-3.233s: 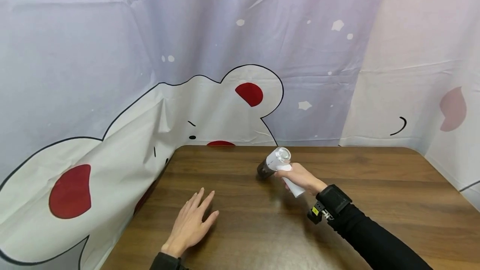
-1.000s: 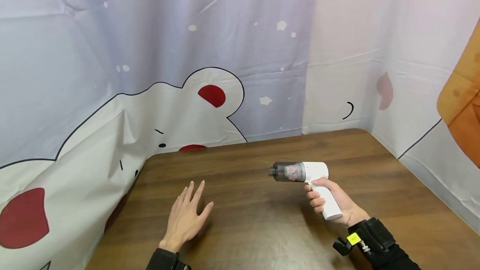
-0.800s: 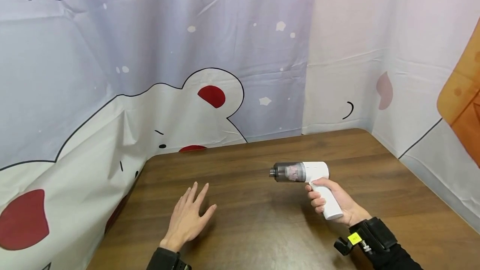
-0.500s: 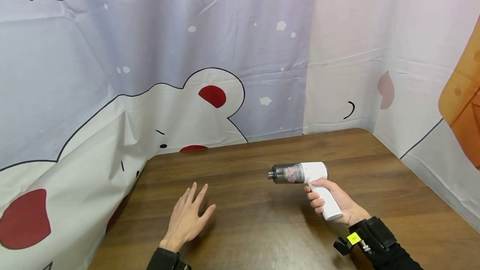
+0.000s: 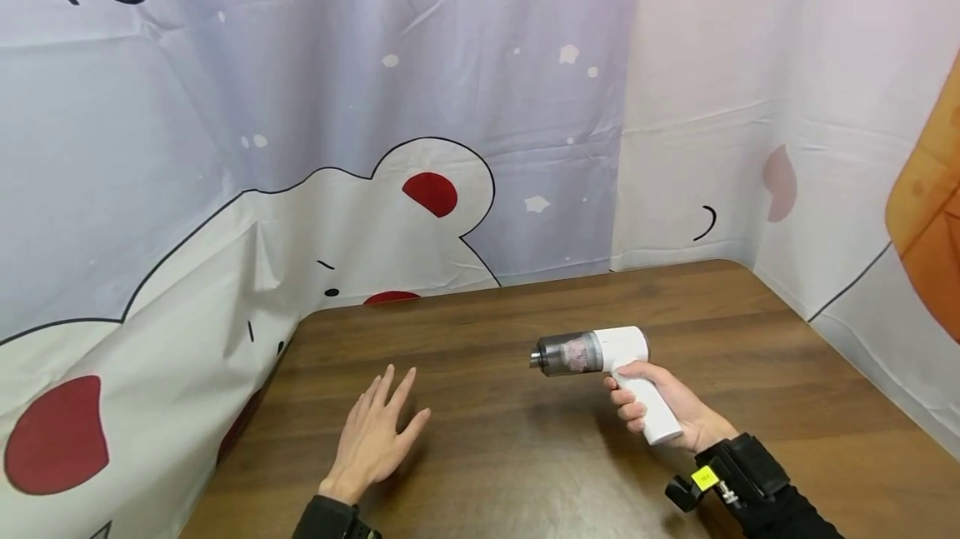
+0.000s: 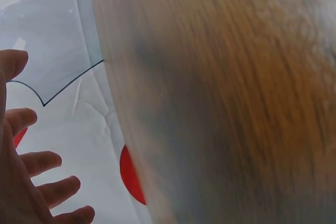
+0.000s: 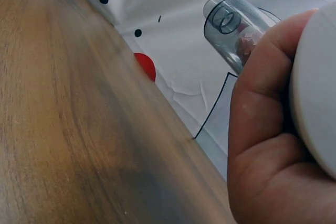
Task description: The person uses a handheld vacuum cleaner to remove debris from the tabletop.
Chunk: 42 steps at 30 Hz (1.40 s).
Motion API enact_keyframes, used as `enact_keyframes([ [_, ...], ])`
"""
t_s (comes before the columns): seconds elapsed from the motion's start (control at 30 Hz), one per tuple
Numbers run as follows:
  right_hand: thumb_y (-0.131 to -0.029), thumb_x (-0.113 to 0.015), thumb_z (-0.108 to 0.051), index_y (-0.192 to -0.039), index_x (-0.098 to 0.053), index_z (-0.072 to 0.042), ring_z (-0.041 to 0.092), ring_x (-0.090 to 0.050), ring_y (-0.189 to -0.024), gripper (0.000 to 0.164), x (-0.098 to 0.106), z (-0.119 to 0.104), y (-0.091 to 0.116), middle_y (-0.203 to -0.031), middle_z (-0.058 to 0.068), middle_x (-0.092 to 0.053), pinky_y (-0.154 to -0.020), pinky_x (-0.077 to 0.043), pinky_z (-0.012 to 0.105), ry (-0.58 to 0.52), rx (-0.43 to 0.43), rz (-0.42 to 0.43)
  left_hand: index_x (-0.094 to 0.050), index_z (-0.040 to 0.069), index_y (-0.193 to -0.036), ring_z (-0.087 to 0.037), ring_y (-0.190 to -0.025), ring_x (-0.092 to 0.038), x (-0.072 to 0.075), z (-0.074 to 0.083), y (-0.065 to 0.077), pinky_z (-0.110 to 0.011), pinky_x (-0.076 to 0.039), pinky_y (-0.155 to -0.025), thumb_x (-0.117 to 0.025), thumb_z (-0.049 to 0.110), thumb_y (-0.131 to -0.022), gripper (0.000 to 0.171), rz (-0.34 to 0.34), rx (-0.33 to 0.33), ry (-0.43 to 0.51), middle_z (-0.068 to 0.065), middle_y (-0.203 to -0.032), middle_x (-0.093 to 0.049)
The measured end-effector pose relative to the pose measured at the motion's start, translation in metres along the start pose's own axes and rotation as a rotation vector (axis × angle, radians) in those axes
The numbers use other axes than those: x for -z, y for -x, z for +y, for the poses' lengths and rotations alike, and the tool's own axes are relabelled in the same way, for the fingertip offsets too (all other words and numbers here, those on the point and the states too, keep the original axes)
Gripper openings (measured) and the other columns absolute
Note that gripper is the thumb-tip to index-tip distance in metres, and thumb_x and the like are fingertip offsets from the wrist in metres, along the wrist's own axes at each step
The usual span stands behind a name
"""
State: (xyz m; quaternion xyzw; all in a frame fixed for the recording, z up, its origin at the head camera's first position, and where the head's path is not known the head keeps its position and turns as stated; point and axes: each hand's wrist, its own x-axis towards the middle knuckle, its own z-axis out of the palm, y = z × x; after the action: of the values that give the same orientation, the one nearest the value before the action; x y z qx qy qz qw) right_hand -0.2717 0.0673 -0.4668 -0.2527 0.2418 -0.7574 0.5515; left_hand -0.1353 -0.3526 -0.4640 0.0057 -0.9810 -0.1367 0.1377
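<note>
My right hand (image 5: pixel 675 407) grips the white handle of a handheld vacuum cleaner (image 5: pixel 624 348), held above the table. Its smoky clear dust cup (image 5: pixel 572 354) points left with the nozzle tipped slightly down, and something pinkish-white shows inside. In the right wrist view the fingers (image 7: pixel 262 106) curl round the handle, and the clear cup (image 7: pixel 236 30) sticks out beyond them. My left hand (image 5: pixel 371 439) is over the table's left part, fingers spread and holding nothing. The left wrist view shows its spread fingers (image 6: pixel 42 163) too; whether it touches the wood cannot be told.
A brown wooden table (image 5: pixel 480 472) fills the lower part of the head view. Behind it and at its sides hangs a printed cloth (image 5: pixel 540 106) with cartoon shapes, close to the table's edges. A black strap with a small camera mount (image 5: pixel 690 489) sits on the right wrist.
Since the oldest frame, the vacuum cleaner has turned from end-on to side-on and come nearer; the view has swung right. Over the last half second its nozzle dips slightly. The left hand stays nearly still.
</note>
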Motion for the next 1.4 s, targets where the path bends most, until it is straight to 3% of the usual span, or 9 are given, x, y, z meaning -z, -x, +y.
enact_keyframes([
  [0.37, -0.110, -0.031, -0.024, -0.115, -0.056, -0.009, 0.002, -0.046, -0.070, 0.030, 0.0019, 0.0034, -0.0014, -0.088, -0.006, -0.056, -0.068, -0.049, 0.016, 0.004, -0.006, -0.010, -0.040, 0.017, -0.160, -0.046, -0.149, -0.030, 0.0036, 0.0023, -0.0001, -0.067, -0.027, -0.116, -0.057, 0.056, -0.100, 0.073, -0.018, 0.013, -0.004, -0.024, -0.163, -0.032],
  [1.2, -0.109, -0.036, -0.027, -0.113, -0.059, -0.010, 0.002, -0.043, -0.067, 0.029, 0.0040, 0.0041, -0.0026, -0.085, -0.006, -0.056, -0.065, -0.049, 0.017, -0.015, -0.034, 0.030, -0.044, 0.015, -0.158, -0.047, -0.146, -0.035, 0.0044, 0.0024, -0.0014, -0.069, -0.030, -0.113, -0.058, 0.052, -0.101, 0.069, 0.030, -0.018, -0.002, -0.025, -0.161, -0.036],
  [1.4, -0.110, -0.034, -0.026, -0.113, -0.059, -0.009, 0.001, -0.045, -0.069, 0.030, 0.0053, 0.0081, -0.0034, -0.086, -0.006, -0.056, -0.066, -0.048, 0.015, -0.011, -0.038, 0.012, -0.042, 0.016, -0.159, -0.046, -0.148, -0.033, 0.0039, -0.0005, -0.0003, -0.068, -0.028, -0.115, -0.057, 0.053, -0.101, 0.070, 0.010, 0.004, 0.008, -0.024, -0.162, -0.034],
])
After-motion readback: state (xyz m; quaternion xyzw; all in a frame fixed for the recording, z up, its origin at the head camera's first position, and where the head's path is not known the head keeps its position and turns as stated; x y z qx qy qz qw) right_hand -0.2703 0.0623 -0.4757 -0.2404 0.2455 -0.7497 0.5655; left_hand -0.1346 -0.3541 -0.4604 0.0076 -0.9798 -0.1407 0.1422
